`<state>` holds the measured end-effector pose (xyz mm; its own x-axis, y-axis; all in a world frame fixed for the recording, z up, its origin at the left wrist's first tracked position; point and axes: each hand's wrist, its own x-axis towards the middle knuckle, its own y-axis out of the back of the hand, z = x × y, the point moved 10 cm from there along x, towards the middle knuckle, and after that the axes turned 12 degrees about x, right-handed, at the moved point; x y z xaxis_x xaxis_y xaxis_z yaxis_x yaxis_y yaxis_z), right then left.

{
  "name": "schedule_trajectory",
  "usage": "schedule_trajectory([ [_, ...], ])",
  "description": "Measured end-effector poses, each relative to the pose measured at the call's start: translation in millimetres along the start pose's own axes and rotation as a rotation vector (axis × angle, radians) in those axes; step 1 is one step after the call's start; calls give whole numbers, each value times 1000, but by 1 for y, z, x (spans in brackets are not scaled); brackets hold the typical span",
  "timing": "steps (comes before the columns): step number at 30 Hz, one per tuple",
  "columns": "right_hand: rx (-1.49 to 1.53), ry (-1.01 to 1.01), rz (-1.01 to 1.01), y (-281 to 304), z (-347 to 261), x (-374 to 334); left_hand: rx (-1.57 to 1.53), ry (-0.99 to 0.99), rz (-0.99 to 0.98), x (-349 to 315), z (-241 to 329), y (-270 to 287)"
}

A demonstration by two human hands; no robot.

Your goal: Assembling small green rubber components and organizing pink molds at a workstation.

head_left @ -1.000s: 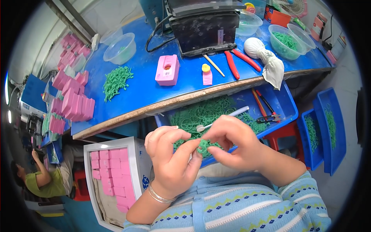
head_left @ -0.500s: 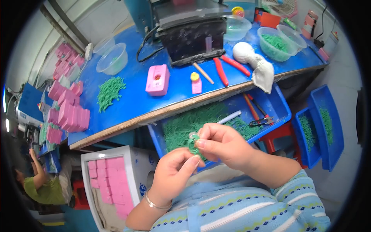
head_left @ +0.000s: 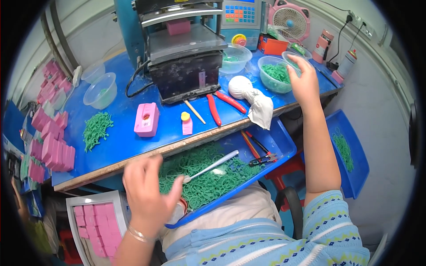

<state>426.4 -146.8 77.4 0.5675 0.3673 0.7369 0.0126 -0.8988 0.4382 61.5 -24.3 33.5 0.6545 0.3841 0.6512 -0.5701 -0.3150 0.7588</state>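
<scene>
My right hand (head_left: pixel 305 82) is stretched out to the far right, thumb and forefinger apart, nothing visible between them. It is at the edge of a clear bowl of green pieces (head_left: pixel 275 73), with a second clear bowl (head_left: pixel 296 54) just behind its fingers. My left hand (head_left: pixel 148 188), a little blurred, hovers open over the near left of a blue tray (head_left: pixel 284 141), thumb spread from the fingers. Green rubbery loops (head_left: pixel 208 188) fill much of that tray. A pale-handled tool (head_left: pixel 215 165) lies across them, and black snips (head_left: pixel 262 160) rest at the tray's right.
On the blue table stand a black press (head_left: pixel 184 77), a pink block (head_left: pixel 147 119), a small yellow-topped pink piece (head_left: pixel 186 123), red-handled pliers (head_left: pixel 214 110) and a white cloth bundle (head_left: pixel 259 104). A green pile (head_left: pixel 96 131) lies left. Another blue tray (head_left: pixel 348 155) sits right.
My hands were together over the tray, pinching a small green loop. They have parted: the right has reached up to the bowls, the left has moved left. The view has shifted right.
</scene>
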Motion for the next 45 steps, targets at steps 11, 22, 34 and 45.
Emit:
schedule_trajectory([
  [11, 249, 766, -216, -74, -207, -113, 180, 340, -252, 52, -99, -87],
  [22, 214, 320, -527, -152, -181, -119, -1800, 633, -172, -9, -42, -63],
  [34, 1195, -14, -793, -122, -229, -132, -1455, 679, -318, -37, -48, -56],
  [45, 647, 742, -680, -83, -264, -154, -166, -21, 67, -19, -30, 15],
])
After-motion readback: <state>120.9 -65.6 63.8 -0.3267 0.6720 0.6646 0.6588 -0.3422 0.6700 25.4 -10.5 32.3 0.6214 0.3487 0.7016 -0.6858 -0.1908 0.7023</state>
